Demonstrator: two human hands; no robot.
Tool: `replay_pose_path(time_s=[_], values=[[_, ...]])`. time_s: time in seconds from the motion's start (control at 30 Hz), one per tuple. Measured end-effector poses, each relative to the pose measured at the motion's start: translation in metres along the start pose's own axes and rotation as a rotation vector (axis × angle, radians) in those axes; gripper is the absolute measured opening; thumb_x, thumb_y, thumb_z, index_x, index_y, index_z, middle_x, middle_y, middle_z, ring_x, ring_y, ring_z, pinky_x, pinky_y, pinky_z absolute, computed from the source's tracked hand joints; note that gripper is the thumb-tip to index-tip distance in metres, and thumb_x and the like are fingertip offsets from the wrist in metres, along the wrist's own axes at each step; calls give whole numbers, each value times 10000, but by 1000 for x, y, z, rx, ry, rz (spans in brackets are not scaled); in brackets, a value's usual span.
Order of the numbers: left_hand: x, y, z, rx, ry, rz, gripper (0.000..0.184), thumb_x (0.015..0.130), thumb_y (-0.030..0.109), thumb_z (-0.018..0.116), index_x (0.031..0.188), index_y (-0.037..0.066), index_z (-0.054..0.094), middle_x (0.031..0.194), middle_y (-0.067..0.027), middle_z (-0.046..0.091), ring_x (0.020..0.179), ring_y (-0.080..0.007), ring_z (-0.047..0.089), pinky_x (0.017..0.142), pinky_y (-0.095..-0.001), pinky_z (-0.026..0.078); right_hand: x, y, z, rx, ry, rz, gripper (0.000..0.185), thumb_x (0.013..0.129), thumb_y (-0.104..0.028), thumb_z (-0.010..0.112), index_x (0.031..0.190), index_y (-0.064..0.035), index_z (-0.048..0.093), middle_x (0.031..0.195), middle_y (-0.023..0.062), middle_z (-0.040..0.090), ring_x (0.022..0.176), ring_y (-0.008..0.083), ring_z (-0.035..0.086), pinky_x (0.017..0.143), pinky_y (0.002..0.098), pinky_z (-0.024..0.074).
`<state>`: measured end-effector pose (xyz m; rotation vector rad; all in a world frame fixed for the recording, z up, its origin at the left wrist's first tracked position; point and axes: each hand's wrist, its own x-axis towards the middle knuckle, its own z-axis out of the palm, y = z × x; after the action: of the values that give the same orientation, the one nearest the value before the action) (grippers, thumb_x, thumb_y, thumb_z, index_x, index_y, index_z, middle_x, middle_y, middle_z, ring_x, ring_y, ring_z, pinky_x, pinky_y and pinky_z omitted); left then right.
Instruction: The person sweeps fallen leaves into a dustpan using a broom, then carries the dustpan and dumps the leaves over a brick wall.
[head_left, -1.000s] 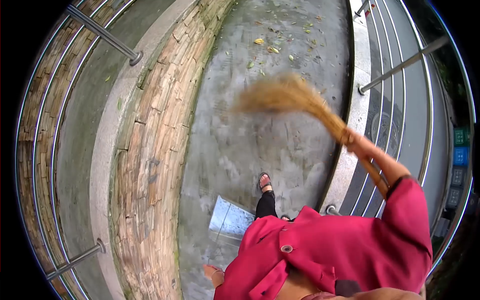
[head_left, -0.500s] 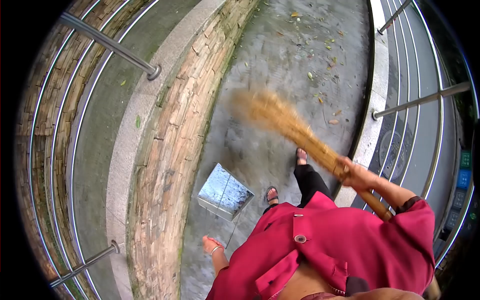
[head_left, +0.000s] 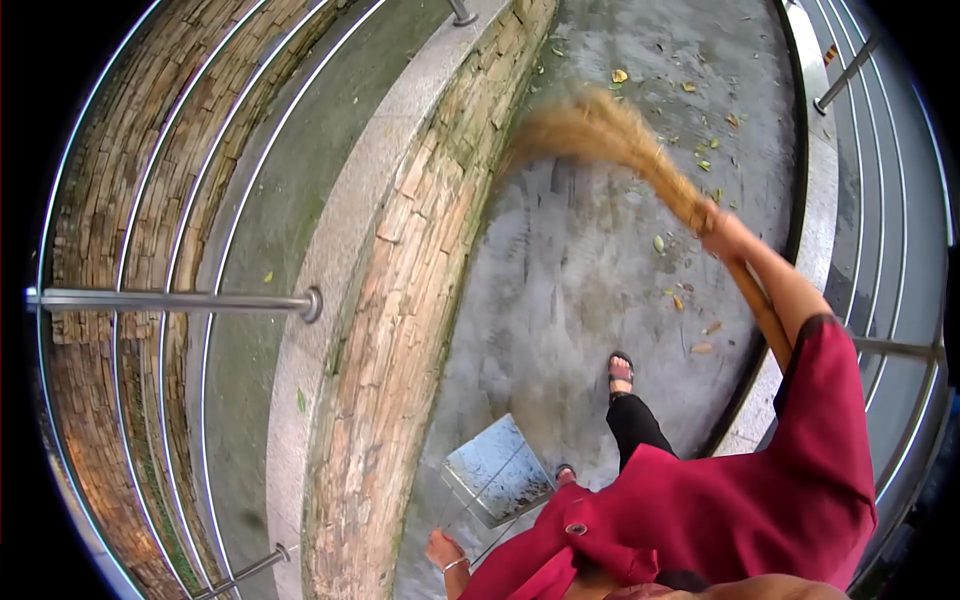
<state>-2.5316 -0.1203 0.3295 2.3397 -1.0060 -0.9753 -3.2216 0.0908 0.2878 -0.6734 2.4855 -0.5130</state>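
Note:
My right hand (head_left: 722, 232) is wrapped round the handle of a straw broom (head_left: 655, 165), whose blurred bristles reach left to the foot of the stone wall. Low in the view, my left hand (head_left: 446, 549) is closed at the end of thin wires that run up to a metal dustpan (head_left: 500, 465). The dustpan has dark debris along its lower right part and is close beside my feet. Scattered leaves (head_left: 660, 243) lie on the grey concrete ground (head_left: 570, 290).
A stone wall (head_left: 385, 330) with a pale ledge (head_left: 300, 400) and metal railings runs along the left. On the right are a low kerb (head_left: 820, 190) and another railing (head_left: 848, 75). My sandalled foot (head_left: 620, 372) is on the ground.
The view has shifted along the path. The broom's bristles have swung forward, up against the wall's base, and my right arm is stretched further out. The dustpan appears lower and further right.

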Motion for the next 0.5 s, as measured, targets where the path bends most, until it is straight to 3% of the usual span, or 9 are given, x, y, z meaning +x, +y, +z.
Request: replay_pose_path(time_s=[0.07, 0.17, 0.27, 0.33, 0.47, 0.5], values=[[-19, 19, 15, 70, 16, 81, 297, 702, 248, 455, 470, 72, 393, 363, -32, 355, 294, -142, 356, 278, -266, 254, 60, -3, -35, 11, 134, 38, 517, 601, -106, 567, 1090, -96, 399, 826, 194, 564, 781, 344, 549, 657, 397, 443], [-16, 29, 25, 197, -36, 144, 307, 712, 248, 456, 478, 58, 401, 372, -44, 369, 294, -148, 356, 286, -272, 268, 78, 9, -57, 88, 290, -65, 503, 610, -90, 569, 1074, -74, 376, 818, 209, 558, 785, 348, 544, 651, 411, 435], [-58, 76, 50, 141, -141, 20, 320, 718, 256, 465, 483, 47, 405, 380, -53, 376, 297, -153, 360, 293, -278, 276, 0, 11, -64, 269, 68, 27, 714, 615, -59, 578, 1254, -93, 260, 954, 232, 537, 918, 354, 513, 776, 368, 426], [-59, 89, 70, 154, -192, 78, 321, 723, 254, 470, 485, 48, 407, 390, -57, 383, 294, -154, 356, 290, -279, 270, -73, 28, -46, 238, 81, -123, 763, 618, -59, 584, 1279, -108, 206, 1008, 240, 515, 941, 357, 511, 790, 365, 423], [-70, 133, 120, 174, -349, 158, 325, 749, 274, 468, 508, 69, 395, 398, -44, 376, 293, -138, 350, 283, -265, 268, -193, 29, -63, 341, -341, 137, 824, 593, -86, 621, 1295, -132, 192, 899, 235, 554, 867, 346, 551, 749, 371, 435], [-85, 153, 132, 153, -402, 149, 331, 763, 295, 468, 528, 74, 397, 399, -36, 373, 301, -127, 353, 284, -257, 264, -202, 20, -79, 231, -398, 167, 838, 583, -96, 628, 1297, -135, 191, 890, 231, 557, 860, 344, 554, 747, 366, 437]])
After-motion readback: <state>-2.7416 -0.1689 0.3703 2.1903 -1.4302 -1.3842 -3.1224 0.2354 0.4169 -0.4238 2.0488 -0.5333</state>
